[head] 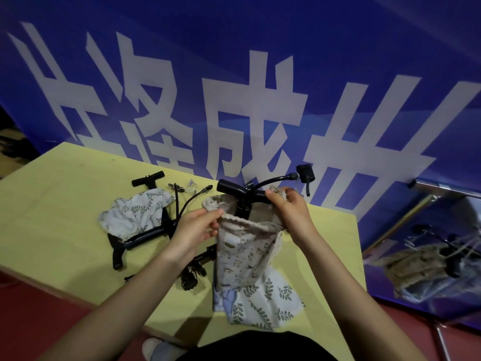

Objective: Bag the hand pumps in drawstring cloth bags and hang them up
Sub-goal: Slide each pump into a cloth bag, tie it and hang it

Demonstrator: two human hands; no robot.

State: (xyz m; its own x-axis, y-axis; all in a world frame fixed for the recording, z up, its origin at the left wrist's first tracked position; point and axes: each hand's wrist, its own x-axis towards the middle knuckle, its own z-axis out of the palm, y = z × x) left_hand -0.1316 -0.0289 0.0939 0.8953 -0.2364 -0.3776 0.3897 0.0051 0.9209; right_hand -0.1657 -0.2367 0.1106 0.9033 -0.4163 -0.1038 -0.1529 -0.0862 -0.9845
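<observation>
A black hand pump (243, 190) stands upright inside a beige printed drawstring bag (244, 251); its T-handle, hose and nozzle stick out of the top. My left hand (195, 226) pinches the bag's left rim. My right hand (289, 207) grips the right rim with the drawstring, beside the handle. A second pump (148, 178) lies at the left, partly covered by a white leaf-print bag (135, 216). Another leaf-print bag (257, 300) lies flat under the held one.
Everything sits on a yellow table (65, 217) pushed against a blue banner (234, 74) with large white characters. Loose black pump parts (191, 276) and hoses lie mid-table. At the right stands a shiny metal surface (437, 246) that mirrors the scene. Red floor lies below.
</observation>
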